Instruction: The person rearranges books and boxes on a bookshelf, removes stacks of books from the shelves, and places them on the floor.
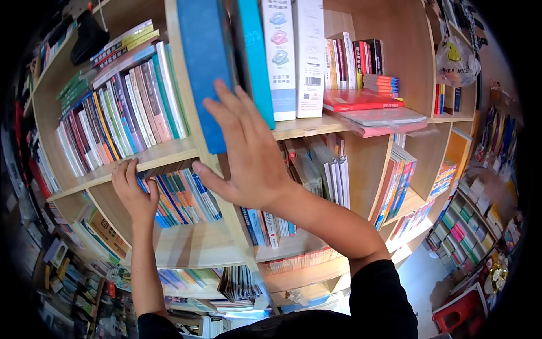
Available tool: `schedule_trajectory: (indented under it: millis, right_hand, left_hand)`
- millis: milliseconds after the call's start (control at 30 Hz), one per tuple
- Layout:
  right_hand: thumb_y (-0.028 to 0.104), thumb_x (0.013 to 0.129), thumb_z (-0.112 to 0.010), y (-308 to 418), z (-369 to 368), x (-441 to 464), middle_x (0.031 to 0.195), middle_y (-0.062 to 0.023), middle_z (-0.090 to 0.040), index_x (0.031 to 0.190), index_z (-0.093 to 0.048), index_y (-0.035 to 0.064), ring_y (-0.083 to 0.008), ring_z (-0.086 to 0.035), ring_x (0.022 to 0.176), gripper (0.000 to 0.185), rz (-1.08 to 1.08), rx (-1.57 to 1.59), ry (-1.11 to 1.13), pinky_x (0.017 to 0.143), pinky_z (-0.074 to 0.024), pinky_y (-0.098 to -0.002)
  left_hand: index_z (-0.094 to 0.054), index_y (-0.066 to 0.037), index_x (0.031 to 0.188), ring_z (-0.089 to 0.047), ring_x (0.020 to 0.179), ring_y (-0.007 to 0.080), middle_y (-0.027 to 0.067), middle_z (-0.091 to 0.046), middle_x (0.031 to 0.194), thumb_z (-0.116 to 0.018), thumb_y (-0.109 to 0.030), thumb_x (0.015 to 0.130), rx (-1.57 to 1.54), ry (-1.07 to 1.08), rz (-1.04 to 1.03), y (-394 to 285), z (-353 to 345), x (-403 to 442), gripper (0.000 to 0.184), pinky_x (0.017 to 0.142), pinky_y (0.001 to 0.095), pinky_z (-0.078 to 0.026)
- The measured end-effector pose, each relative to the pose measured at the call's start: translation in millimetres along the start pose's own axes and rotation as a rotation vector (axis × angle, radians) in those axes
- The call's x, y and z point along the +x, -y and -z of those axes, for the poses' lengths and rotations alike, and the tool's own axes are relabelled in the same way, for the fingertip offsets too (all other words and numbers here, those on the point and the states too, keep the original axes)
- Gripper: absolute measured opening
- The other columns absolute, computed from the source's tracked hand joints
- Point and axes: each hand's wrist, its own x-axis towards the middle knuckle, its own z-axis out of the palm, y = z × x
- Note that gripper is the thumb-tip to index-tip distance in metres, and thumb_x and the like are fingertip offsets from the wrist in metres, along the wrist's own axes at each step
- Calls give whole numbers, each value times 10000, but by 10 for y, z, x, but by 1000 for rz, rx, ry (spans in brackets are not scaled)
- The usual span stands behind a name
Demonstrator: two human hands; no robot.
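Observation:
My right hand (251, 150) is raised in front of the bookcase, fingers stretched out and thumb apart. Its fingertips lie over the side of a tall blue file box or binder (206, 68), whose lower end sticks out past the shelf edge. I cannot tell how firmly they touch. Beside it stands a teal binder (255, 62), partly behind my fingers. My left hand (135, 189) is lower on the left, its fingertips at the front edge of a wooden shelf (113, 172) and its thumb apart. Near that thumb is a row of books (183, 198) on the shelf below.
Two white printed boxes (280, 62) stand right of the binders. A red book (361, 100) and a plastic-wrapped pack (384, 120) lie flat, the pack overhanging the shelf. Upright books (124, 113) fill the upper left compartment. A red stool (460, 313) is on the floor at right.

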Motion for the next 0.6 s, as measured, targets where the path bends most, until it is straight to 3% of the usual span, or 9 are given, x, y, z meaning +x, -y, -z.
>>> schedule_trajectory:
  millis: [200, 267, 300, 333, 400, 433, 467, 533, 600]
  right_hand:
    - [259, 795, -722, -151, 375, -223, 1481, -245, -379, 1386, -422, 22, -440, -374, 1343, 704, 45, 64, 132, 1121, -307, -543]
    - [253, 801, -711, -173, 531, -343, 1476, -245, -384, 1368, -442, 22, -429, -379, 1342, 669, 63, 73, 198, 1119, -307, -542]
    - [246, 807, -700, -171, 613, -407, 1471, -245, -390, 1350, -463, 23, -419, -384, 1341, 634, 73, 60, 269, 1118, -307, -542]
    - [246, 807, -700, -159, 704, -462, 1471, -245, -390, 1350, -463, 23, -419, -384, 1341, 634, 82, 78, 266, 1118, -307, -542]
    - [242, 811, -681, -123, 887, -554, 1428, -216, -424, 1287, -516, 13, -383, -379, 1343, 553, 100, 86, 429, 1140, -274, -521]
    - [245, 788, -691, -116, 950, -602, 1321, -183, -502, 1227, -558, 18, -337, -460, 1252, 512, 136, 74, 378, 1073, -337, -482]
    - [245, 788, -691, -113, 1049, -612, 1321, -183, -502, 1227, -558, 18, -337, -460, 1252, 512, 145, 87, 379, 1073, -337, -482]
    - [229, 785, -712, -98, 1306, -566, 1264, -161, -537, 1240, -559, 47, -349, -508, 1167, 513, 88, 112, 490, 1007, -390, -500]
    - [218, 769, -727, -101, 1556, -427, 1237, -131, -543, 1217, -575, 53, -340, -515, 1124, 501, 102, 99, 444, 957, -408, -477]
  left_hand:
    - [-577, -24, 1181, -504, 1122, 403, 201, -565, 1145, -487, -72, 801, -89, 61, 110, -85, 170, 141, 393, 1033, 480, -350]
    - [-579, -16, 1157, -520, 1099, 383, 211, -568, 1098, -438, -78, 829, -126, 224, 252, -88, 247, 237, 363, 986, 444, -383]
    - [-566, -11, 1169, -539, 1111, 339, 199, -566, 1128, -466, -86, 868, -179, 290, 417, -144, 293, 316, 325, 998, 427, -398]
    - [-566, -11, 1169, -539, 1111, 339, 199, -566, 1128, -466, -86, 868, -159, 288, 422, -241, 312, 407, 325, 998, 427, -398]
    - [-559, -7, 1188, -535, 1159, 291, 172, -563, 1204, -501, -90, 901, -341, 54, 415, -498, 320, 607, 304, 1033, 419, -396]
    - [-498, -18, 1300, -485, 1266, 274, 137, -529, 1304, -512, -132, 933, -335, 88, 370, -612, 385, 718, 384, 1101, 419, -349]
    - [-498, -18, 1300, -485, 1266, 274, 137, -529, 1304, -512, -132, 933, -321, 85, 375, -787, 430, 846, 384, 1101, 419, -349]
    - [-455, -17, 1364, -478, 1271, 293, 160, -496, 1359, -622, -165, 877, -497, 15, 321, -1220, 473, 1112, 536, 1090, 418, -358]
    - [-380, -22, 1426, -448, 1309, 334, 185, -447, 1399, -701, -239, 827, -507, 28, 254, -1604, 506, 1330, 714, 1104, 428, -347]
